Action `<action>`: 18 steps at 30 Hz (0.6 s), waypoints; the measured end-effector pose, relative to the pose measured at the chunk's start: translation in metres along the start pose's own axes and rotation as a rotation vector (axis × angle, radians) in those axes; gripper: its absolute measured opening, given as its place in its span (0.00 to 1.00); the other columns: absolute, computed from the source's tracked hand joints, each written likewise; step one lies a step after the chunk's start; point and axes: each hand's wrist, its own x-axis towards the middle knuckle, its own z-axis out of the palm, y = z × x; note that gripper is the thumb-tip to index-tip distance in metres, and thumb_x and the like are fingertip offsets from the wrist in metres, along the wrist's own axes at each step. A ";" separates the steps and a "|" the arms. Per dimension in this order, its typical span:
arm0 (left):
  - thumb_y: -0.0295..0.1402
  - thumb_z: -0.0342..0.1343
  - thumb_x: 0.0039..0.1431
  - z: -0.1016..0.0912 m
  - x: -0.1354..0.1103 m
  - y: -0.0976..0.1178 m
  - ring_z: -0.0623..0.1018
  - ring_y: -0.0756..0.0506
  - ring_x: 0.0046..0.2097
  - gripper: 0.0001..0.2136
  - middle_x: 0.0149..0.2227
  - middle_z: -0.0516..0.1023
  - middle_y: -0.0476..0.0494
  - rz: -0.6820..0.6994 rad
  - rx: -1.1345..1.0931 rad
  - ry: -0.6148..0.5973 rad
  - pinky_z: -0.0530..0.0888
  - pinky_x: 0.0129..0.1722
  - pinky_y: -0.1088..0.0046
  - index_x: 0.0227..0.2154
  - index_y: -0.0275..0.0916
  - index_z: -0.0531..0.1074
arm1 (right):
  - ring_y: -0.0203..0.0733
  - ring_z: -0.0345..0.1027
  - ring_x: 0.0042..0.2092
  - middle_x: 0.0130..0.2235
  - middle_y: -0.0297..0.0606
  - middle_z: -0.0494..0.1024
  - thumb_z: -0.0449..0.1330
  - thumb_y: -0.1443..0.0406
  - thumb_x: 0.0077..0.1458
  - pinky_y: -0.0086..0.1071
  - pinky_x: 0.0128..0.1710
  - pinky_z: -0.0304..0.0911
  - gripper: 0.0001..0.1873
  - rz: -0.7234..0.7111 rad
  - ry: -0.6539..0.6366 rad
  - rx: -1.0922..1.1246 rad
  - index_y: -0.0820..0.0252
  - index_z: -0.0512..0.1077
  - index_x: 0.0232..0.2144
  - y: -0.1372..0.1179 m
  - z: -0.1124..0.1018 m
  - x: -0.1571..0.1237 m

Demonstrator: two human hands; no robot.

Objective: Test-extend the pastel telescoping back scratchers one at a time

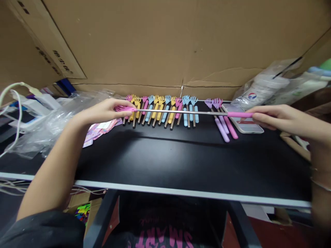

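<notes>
Holding a pink scratcher (170, 111) roughly parallel to the table's front edge (181, 193), left hand (106, 111) pinching its claw (125, 109), right hand (276, 117) its handle end (240, 114).

Hands (104, 111) pinching, spread wide apart

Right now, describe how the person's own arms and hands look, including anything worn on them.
The left hand wears no glove, and its arm is bare up to a black sleeve. The right hand is gloveless too; a thin, pale band, blurred, shows on that arm.
</notes>
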 end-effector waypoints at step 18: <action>0.45 0.57 0.55 0.039 0.007 0.046 0.75 0.46 0.34 0.15 0.33 0.79 0.46 -0.031 -0.081 0.058 0.69 0.35 0.72 0.37 0.38 0.76 | 0.30 0.51 0.20 0.19 0.28 0.62 0.57 0.49 0.57 0.28 0.19 0.45 0.21 -0.091 0.015 0.290 0.60 0.72 0.40 -0.035 0.036 0.003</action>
